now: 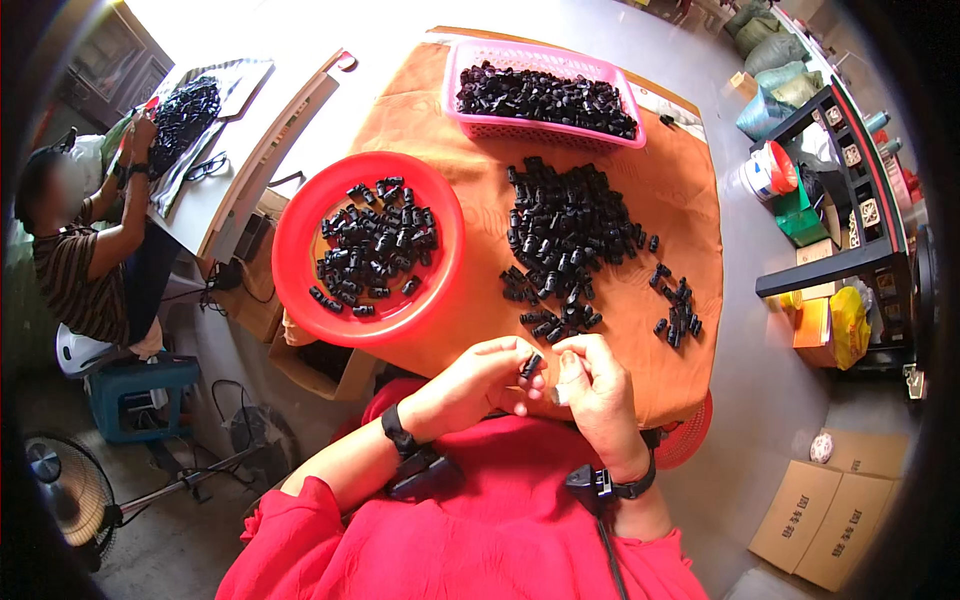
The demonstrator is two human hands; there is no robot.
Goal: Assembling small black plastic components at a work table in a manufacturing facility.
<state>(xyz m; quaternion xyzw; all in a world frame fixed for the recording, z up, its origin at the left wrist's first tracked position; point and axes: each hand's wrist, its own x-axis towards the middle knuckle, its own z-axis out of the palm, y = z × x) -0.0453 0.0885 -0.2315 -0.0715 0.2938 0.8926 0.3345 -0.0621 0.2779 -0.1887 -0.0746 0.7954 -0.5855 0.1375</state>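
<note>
Near the table's front edge, my left hand [490, 372] pinches a small black cylindrical plastic part [531, 365] between thumb and fingers. Just to its right, my right hand [600, 388] is closed with thumb against forefinger. A small pale, shiny piece [561, 394] shows below those fingertips; its kind is too small to make out. Beyond my hands lies a big heap of similar black parts [565, 225], with a smaller cluster [680, 310] to its right. A red round basin [455, 240] at the left holds more of these parts.
A pink basket [490, 130] full of small black pieces stands at the table's far side, on the orange cloth [400, 125]. At far left a co-worker [85, 260] sits at another table. A fan [75, 500] stands lower left; cardboard boxes [825, 510] lie lower right.
</note>
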